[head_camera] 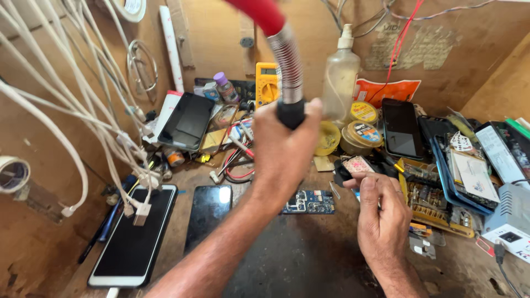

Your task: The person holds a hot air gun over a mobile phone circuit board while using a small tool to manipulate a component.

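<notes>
My left hand (284, 146) is clenched round the black end of the ribbed metal gooseneck hose (287, 66), its long axis rising up-left. My right hand (381, 212), lower right, pinches a small pale patterned card (358, 164) above the worktop (309, 259).

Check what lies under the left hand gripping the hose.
Under the left hand sits a blue circuit board on the dark mat; the forearm covers the board's left end.
</notes>
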